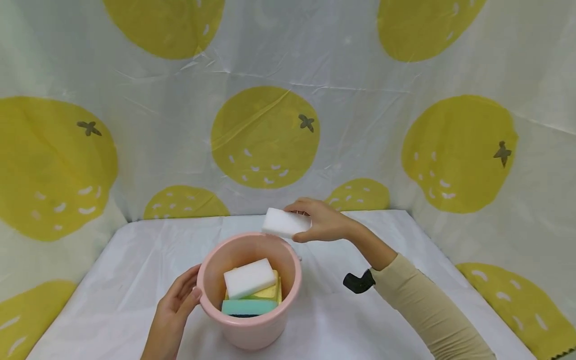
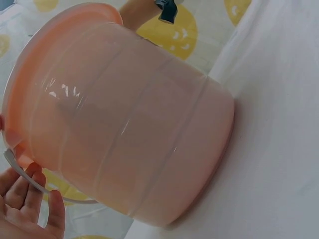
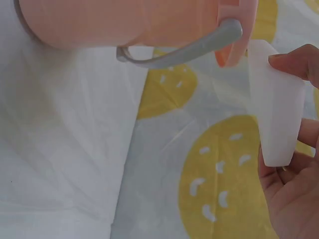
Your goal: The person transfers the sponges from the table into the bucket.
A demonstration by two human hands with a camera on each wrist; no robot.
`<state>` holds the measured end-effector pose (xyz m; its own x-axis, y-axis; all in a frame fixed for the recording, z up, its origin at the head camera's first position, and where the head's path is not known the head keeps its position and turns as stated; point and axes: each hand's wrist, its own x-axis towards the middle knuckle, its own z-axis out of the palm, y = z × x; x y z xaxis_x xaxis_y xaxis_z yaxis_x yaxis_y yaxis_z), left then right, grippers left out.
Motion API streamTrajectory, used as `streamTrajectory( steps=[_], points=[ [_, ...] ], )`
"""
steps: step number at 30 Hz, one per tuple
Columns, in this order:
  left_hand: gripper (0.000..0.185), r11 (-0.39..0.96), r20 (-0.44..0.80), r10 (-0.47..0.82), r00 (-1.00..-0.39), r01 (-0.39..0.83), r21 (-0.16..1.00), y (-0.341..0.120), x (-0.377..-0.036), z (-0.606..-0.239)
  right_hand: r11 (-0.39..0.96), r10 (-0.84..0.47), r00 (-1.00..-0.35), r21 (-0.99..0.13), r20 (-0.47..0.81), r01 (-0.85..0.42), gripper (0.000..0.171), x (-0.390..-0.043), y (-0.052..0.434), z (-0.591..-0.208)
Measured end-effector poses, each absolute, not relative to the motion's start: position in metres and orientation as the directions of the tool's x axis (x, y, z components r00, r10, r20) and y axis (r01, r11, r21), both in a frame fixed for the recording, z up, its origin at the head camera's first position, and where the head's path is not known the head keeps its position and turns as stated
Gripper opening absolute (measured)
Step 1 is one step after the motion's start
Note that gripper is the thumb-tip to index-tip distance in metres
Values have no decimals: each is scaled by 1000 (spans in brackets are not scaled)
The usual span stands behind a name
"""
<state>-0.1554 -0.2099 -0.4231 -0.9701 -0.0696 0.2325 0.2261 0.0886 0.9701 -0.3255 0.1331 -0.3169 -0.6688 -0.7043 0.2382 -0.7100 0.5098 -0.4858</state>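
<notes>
A pink bucket (image 1: 252, 332) stands upright on the white cloth. My left hand (image 1: 173, 305) grips its rim at the left, thumb at the edge and other fingers under the rim near the grey handle (image 2: 30, 179). Beside the rim at the back right, my right hand (image 1: 325, 221) holds a white sponge block (image 1: 281, 223) by its ends, between thumb and fingers. Inside the bucket, another white sponge block (image 1: 249, 278) lies tilted on top of yellow sponges (image 1: 269, 292). A teal sponge (image 1: 249, 307) with a dark underside is at the near side.
White cloth (image 1: 360, 320) covers the table. Behind it and at both sides hangs a pale curtain (image 1: 355, 120) printed with yellow fruit. A black strap piece (image 1: 358, 282) sticks out from the right sleeve (image 1: 423, 305).
</notes>
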Motion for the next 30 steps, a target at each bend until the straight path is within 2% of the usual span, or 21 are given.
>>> streamTrajectory(
  steps=[12,20,30],
  points=[
    [44,73,266,-38,-963,263,962,-208,-159,-423,418,-816,-530,-398,230,-816,61,-300,98,-308],
    [44,82,262,-57,-963,257,963,-211,-157,-422,350,-871,-447,-384,202,-855,60,-289,76,-305],
    [44,78,271,-58,-961,266,961,-210,-155,-424,349,-883,-435,-373,177,-860,63,-284,68,-304]
  ],
)
